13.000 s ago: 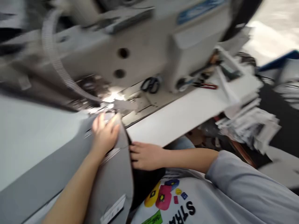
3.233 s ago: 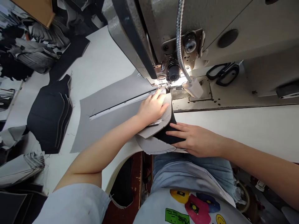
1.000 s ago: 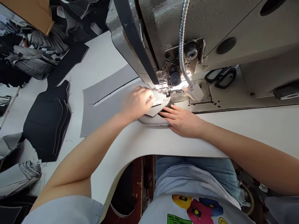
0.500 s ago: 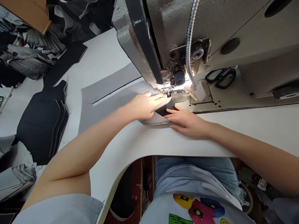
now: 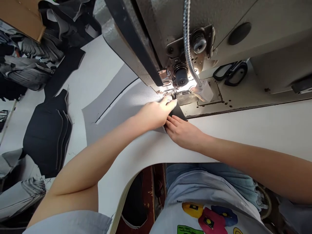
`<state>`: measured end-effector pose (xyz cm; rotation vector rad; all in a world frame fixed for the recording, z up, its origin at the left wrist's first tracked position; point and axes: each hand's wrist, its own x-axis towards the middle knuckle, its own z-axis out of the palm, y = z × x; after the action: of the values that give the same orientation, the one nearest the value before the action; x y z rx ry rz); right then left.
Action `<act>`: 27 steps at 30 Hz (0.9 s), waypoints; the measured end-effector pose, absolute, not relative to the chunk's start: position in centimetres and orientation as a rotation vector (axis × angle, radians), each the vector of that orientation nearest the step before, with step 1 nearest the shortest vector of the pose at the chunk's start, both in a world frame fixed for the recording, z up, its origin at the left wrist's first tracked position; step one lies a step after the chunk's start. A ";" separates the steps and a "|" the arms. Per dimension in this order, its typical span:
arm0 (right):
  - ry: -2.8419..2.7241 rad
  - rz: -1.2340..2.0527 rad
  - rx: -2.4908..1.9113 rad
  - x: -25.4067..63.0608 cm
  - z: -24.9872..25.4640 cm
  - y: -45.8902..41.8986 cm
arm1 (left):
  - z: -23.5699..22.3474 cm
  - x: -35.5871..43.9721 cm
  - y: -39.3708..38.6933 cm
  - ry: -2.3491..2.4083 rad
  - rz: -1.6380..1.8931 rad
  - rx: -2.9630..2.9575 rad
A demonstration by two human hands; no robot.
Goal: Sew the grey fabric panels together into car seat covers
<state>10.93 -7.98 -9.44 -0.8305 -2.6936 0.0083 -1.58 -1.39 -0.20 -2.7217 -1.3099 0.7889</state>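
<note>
At the bottom of the frame, nearest the camera, is a light shirt (image 5: 204, 208) with bright flower prints, above which a strip of jeans (image 5: 219, 170) shows under the table edge. Bare forearms reach in from the lower left and the right to the middle of the frame. There the right hand (image 5: 184, 131) lies with its fingers stretched out and side by side, their tips at the edge of a black fabric piece (image 5: 177, 112). Just beside it, the left hand (image 5: 156, 113) bears down on the grey fabric (image 5: 117, 104), thumb and fingers reaching towards the lit presser foot (image 5: 173, 94); whether they pinch the cloth I cannot tell. The grey fabric spreads left of centre over the white table (image 5: 255, 130), with a long, dark-edged slit running slantwise through it, and its inner end goes in by the foot. Over the hands, the sewing machine (image 5: 268, 39) fills the upper right, a ribbed metal tube (image 5: 187, 35) hanging in front of it and ending in a white wrapped tip (image 5: 204, 91). Black-handled scissors (image 5: 236, 73) lie on the machine bed to the right. Farther off, a stack of dark cut pieces (image 5: 45, 136) rests at the left, with grey bundles (image 5: 26, 74) beyond and a cardboard box (image 5: 23, 16) in the upper left corner.
</note>
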 end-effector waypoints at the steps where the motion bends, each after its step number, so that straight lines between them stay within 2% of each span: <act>1: -2.665 0.018 -0.853 10.8 -9.6 -7.8 | -0.3 -1.2 -1.7 -1.309 0.829 -2.675; 5: -2.581 0.058 -0.845 10.4 -10.4 -7.2 | -0.6 -0.4 -2.1 -1.302 0.917 -2.599; 9: -2.584 0.124 -0.825 11.0 -10.7 -7.2 | -1.2 -1.7 -1.7 -1.276 0.756 -2.693; 15: -2.584 0.188 -0.906 11.7 -10.4 -8.3 | -1.4 -5.3 -0.9 -0.938 0.476 -2.753; 19: -2.594 0.203 -0.923 11.7 -10.2 -8.7 | -2.0 -6.6 -1.1 -0.782 0.445 -2.841; 27: -2.610 0.249 -0.936 11.7 -10.2 -8.7 | -2.0 -4.9 -0.1 -1.065 0.454 -2.806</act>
<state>11.67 -8.74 -10.17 -0.9359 -2.6097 0.2488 -4.92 -0.06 -2.05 -2.8056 -1.0650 0.4544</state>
